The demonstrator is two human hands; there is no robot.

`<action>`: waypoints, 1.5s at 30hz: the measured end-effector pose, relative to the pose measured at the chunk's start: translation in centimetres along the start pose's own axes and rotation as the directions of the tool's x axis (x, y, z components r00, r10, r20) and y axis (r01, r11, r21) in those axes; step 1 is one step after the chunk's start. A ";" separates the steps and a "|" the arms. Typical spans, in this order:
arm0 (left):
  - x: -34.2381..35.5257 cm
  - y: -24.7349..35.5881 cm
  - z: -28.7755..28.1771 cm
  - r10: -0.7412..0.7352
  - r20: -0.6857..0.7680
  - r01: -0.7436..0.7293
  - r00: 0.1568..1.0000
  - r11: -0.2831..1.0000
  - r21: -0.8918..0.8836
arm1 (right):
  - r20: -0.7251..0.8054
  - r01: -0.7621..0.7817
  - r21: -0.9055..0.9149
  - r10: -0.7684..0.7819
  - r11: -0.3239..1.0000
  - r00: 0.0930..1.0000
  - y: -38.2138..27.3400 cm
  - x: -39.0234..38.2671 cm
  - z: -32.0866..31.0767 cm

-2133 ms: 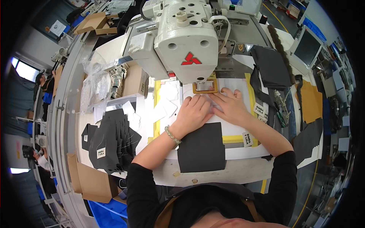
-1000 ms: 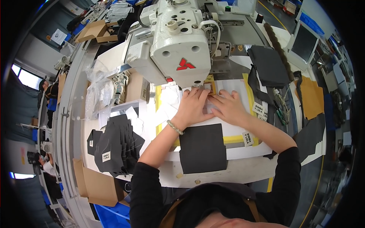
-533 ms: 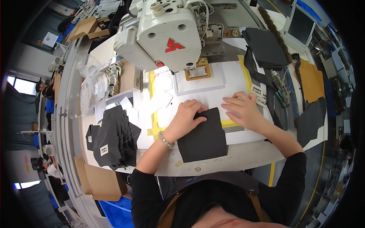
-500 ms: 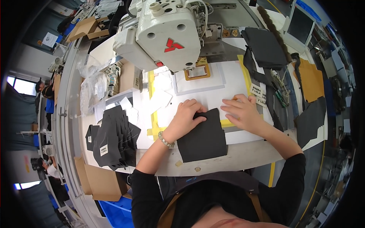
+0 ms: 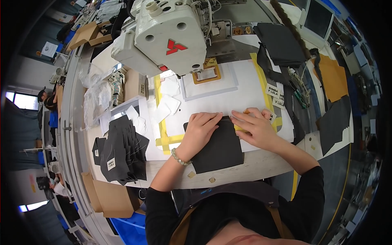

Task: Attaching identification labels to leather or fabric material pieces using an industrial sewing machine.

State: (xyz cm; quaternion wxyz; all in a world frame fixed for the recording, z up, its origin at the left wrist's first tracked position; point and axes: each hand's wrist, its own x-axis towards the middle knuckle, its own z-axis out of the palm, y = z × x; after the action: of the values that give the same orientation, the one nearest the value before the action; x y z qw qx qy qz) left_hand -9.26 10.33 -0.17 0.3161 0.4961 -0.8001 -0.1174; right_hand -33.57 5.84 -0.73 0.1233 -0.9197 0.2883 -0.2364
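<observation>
A black fabric panel [image 5: 218,149] lies near the table's front edge, its far edge toward the machine. My left hand [image 5: 200,132] covers the panel's far left part, with its fingertips gathered at the far edge. My right hand [image 5: 258,131] is at the far right corner; its fingers are apart, and the tip of one touches the edge. The two hands' fingertips almost meet there. A pale printed label [image 5: 268,115] shows beside the right hand's fingers; whether they hold it I cannot tell.
The white sewing machine head [image 5: 169,38] overhangs the far side, near an orange frame [image 5: 207,76] on a clear plate. A black panel stack [image 5: 124,151] lies left, above a cardboard box [image 5: 108,194]. More pale labels [image 5: 272,90] and green-handled snips [image 5: 301,99] lie right.
My right hand has come left and slightly nearer, reaching the panel's far corner. My left hand's fingers have stretched out along the far edge. The view has shifted slightly.
</observation>
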 end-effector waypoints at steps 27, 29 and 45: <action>-0.2 -0.3 0.2 0.070 0.058 -0.079 0.996 0.983 0.163 | 0.011 0.002 -0.108 0.000 0.994 1.000 0.4 0.0 0.1; -0.3 -0.3 0.2 0.071 0.077 -0.083 0.995 0.981 0.174 | 0.011 0.002 -0.114 -0.001 0.994 1.000 0.4 0.0 0.2; -0.1 -0.1 0.0 0.047 0.084 -0.061 0.995 0.984 0.165 | -0.022 0.053 -0.122 -0.056 0.991 0.998 0.4 0.0 0.3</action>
State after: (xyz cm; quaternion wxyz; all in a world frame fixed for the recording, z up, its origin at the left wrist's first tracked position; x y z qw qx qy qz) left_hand -9.17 10.35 -0.23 0.2443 0.4939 -0.8323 -0.0606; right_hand -33.55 5.54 -1.12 0.0569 -0.9299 0.2786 -0.2333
